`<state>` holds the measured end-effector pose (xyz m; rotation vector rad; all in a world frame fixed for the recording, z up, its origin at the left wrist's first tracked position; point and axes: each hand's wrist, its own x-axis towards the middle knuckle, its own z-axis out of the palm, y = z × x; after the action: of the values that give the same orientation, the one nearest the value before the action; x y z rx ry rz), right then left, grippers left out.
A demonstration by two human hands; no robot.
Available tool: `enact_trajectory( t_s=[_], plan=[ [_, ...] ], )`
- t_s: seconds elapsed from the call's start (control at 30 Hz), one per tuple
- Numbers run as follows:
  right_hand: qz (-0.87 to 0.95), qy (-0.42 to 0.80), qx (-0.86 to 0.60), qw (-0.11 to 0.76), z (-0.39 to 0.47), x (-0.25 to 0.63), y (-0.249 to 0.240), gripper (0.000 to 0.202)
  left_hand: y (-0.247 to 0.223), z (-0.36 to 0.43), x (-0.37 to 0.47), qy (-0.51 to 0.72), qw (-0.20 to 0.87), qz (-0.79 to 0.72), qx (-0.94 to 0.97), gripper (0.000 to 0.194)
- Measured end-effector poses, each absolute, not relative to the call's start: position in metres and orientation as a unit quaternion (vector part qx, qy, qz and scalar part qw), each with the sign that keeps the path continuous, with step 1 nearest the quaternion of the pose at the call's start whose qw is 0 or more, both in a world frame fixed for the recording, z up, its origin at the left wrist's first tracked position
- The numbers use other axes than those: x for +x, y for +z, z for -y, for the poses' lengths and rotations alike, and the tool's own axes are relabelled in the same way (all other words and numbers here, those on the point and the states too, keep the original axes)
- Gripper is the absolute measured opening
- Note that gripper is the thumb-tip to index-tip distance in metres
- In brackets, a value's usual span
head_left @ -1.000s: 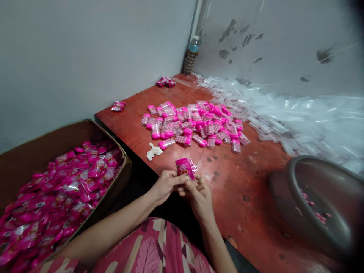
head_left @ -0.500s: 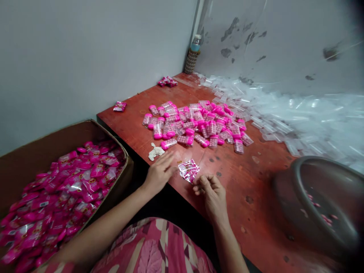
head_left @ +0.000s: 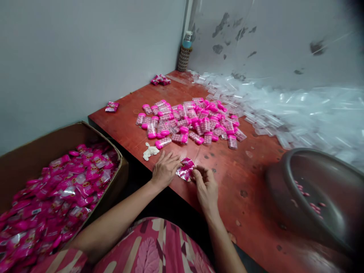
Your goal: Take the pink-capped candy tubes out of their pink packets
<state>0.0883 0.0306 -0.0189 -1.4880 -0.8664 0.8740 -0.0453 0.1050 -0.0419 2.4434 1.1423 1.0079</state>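
Observation:
A shiny pink wrapper lies near the front edge of the red table, between my hands. My right hand pinches its right side between thumb and fingers. At its left edge, my left hand rests palm down on the table with fingers stretched out, the fingertips touching the wrapper. Beyond it lies a pile of small clear bottles with pink caps, filled with pale pink beads. A white crumpled lump sits just left of my left hand.
An open cardboard box of pink packets stands at left. A grey basin with a few pink pieces is at right. Clear plastic pieces heap behind. A bottle in a woven holder stands in the corner.
My right hand has moved in and closed on the wrapper's right side. My left hand's fingers have come to its left edge. The wrapper looks turned or bent, and the view has shifted slightly.

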Motion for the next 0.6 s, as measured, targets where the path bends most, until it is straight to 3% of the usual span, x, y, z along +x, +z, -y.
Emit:
enact_trajectory(
  t_s=[0.17,0.3,0.43,0.53,0.6],
  plan=[
    [0.316,0.441,-0.566,0.620,-0.049,0.084,-0.015,0.033,-0.027,-0.095,-0.041,0.422,0.244,-0.376,0.788,0.024],
    [0.281,0.495,-0.535,0.624,-0.058,0.089,-0.003,0.032,-0.003,-0.093,-0.045,0.411,0.478,-0.422,0.651,0.033],
    [0.328,0.546,-0.535,0.555,-0.059,0.095,0.004,0.035,0.008,-0.098,-0.050,0.303,0.703,-0.400,0.503,0.032],
    [0.402,0.549,-0.557,0.477,-0.060,0.102,0.006,0.033,0.005,-0.100,-0.049,0.253,0.756,-0.393,0.458,0.027],
    [0.475,0.484,-0.606,0.416,-0.063,0.114,0.007,0.027,-0.001,-0.099,-0.049,0.245,0.750,-0.399,0.467,0.025]
  ],
)
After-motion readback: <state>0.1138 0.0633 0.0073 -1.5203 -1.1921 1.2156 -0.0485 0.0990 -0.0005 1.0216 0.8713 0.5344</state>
